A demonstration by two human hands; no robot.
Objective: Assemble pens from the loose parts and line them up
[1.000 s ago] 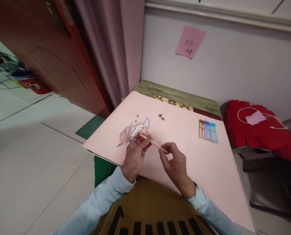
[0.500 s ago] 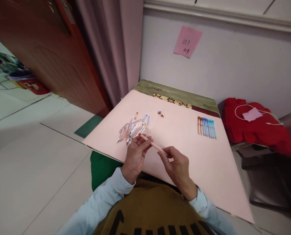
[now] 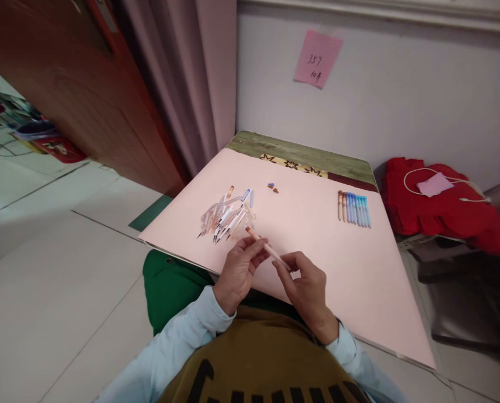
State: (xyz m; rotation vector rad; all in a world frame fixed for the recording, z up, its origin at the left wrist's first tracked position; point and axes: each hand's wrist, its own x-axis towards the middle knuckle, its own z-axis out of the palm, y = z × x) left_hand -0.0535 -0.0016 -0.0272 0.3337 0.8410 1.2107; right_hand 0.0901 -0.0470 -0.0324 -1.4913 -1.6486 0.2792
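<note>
A pale pink pen (image 3: pixel 272 251) with a brown end slants between my hands above the table's near edge. My left hand (image 3: pixel 240 267) is closed around it near the brown end, thumb on top. At the lower right end, my right hand (image 3: pixel 306 282) pinches the pen between thumb and fingers. Just beyond my left hand lies a loose heap of pen parts (image 3: pixel 222 218), with white refills and clear or pinkish barrels. Several small brown and blue pieces (image 3: pixel 273 188) sit farther back. To the right, a row of brown, blue and turquoise pens (image 3: pixel 354 209) lies side by side.
The pink-covered table (image 3: pixel 317 224) has a green wood-patterned strip along its back. A red cloth (image 3: pixel 443 215) with a white cable and pink paper is on the right. A brown door (image 3: pixel 107 101) and a curtain (image 3: pixel 191 78) stand at the left. A pink note (image 3: pixel 318 59) hangs on the wall.
The pen's brown end has shifted slightly right, away from the heap, with my left hand. Both hands keep their hold on it. The view has tilted a little.
</note>
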